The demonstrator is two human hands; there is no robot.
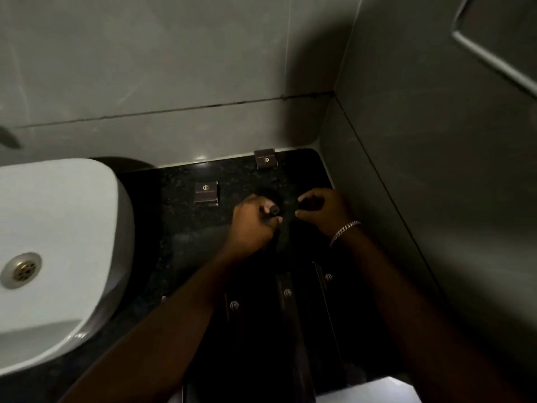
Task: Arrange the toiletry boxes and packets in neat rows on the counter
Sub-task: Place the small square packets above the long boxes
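Note:
On the black granite counter (180, 228) lie two small dark square boxes with gold logos: one (206, 192) left of my hands, another (266, 159) at the back against the wall. My left hand (252, 225) is closed around a small dark cylindrical item (274, 210). My right hand (325, 212) is curled on a dark item that is too dim to identify. Three long dark packets with logos (287, 295) lie side by side near the front, partly under my forearms.
A white basin (58, 242) with a metal drain (21, 270) fills the left. Grey tiled walls close the counter at the back and right. A white surface (366, 394) shows at the bottom edge.

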